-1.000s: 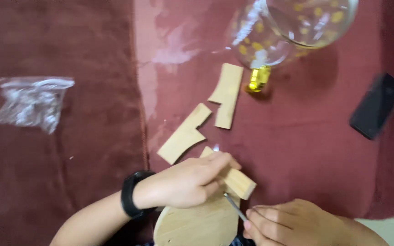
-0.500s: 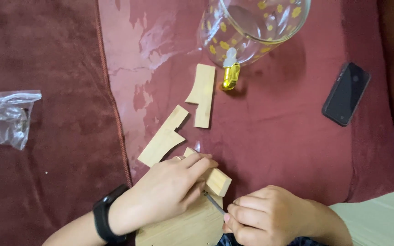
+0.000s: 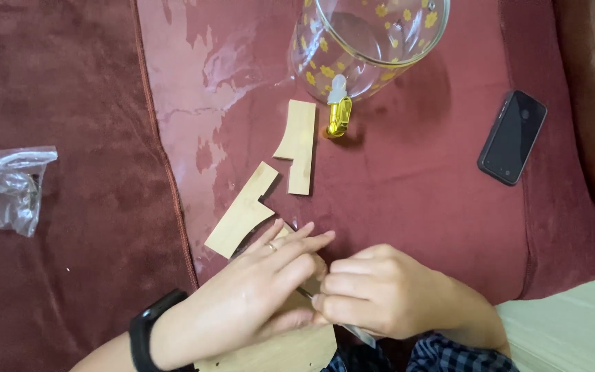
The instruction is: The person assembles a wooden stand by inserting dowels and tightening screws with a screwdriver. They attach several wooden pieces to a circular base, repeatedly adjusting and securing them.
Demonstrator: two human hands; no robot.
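Observation:
My left hand (image 3: 256, 293), with a black band on the wrist and a ring, rests over a small wooden block (image 3: 285, 234) and a round wooden disc (image 3: 290, 353) at the bottom. My right hand (image 3: 373, 293) is closed on a thin metal tool (image 3: 306, 295) whose tip points under the left fingers. Two notched wooden pieces lie just above: one slanted (image 3: 242, 210), one upright (image 3: 299, 146).
A glass dispenser jar (image 3: 366, 41) with yellow flowers and a gold tap (image 3: 339, 114) lies at the top. A black phone (image 3: 512, 136) is at the right, a clear plastic bag (image 3: 5, 189) at the left, all on maroon fabric (image 3: 77, 103).
The view has shifted, so everything sits further left in the frame. My two hands have drawn closer together, the left fingers now stretched over the block and the tool tip.

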